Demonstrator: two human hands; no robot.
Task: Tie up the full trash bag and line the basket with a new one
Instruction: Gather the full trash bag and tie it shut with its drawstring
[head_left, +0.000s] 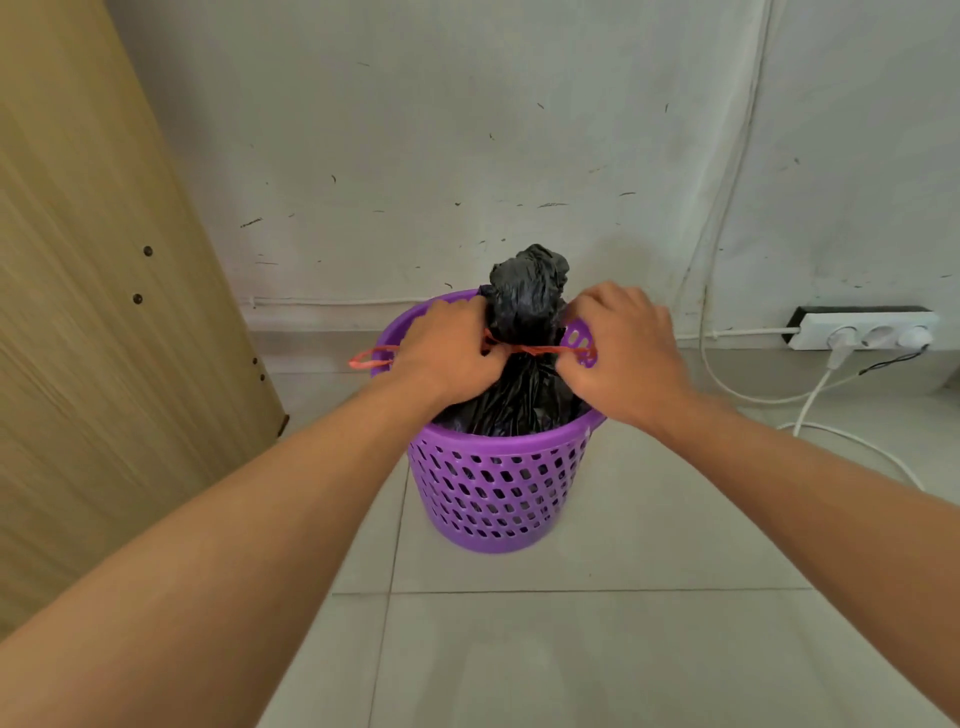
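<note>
Pale floor tiles (597, 649) and a scuffed white wall (467, 130) set the stage, and right in the middle the black trash bag (524, 312) sits inside the purple basket (493, 483), its neck bunched up and poking above the rim. An orange drawstring (540, 349) is cinched round that neck, pulled tight across it. The left hand (447, 348) has its fingers curled on the string's left end, with a loose orange loop trailing out to the left of it; the right hand (623, 353) is curled on the right end, pulling the other way. So by the look of it the tie-up is well under way, maybe at the tightening of the knot, though whether the knot is finished I cannot tell. Left to do: lift the bag out, then fit a fresh liner, and no new bag is in sight. Out at the edges, a wooden panel (93, 312) leans in on the left, and a power strip (862, 328) with white cables lies far right by the wall.
</note>
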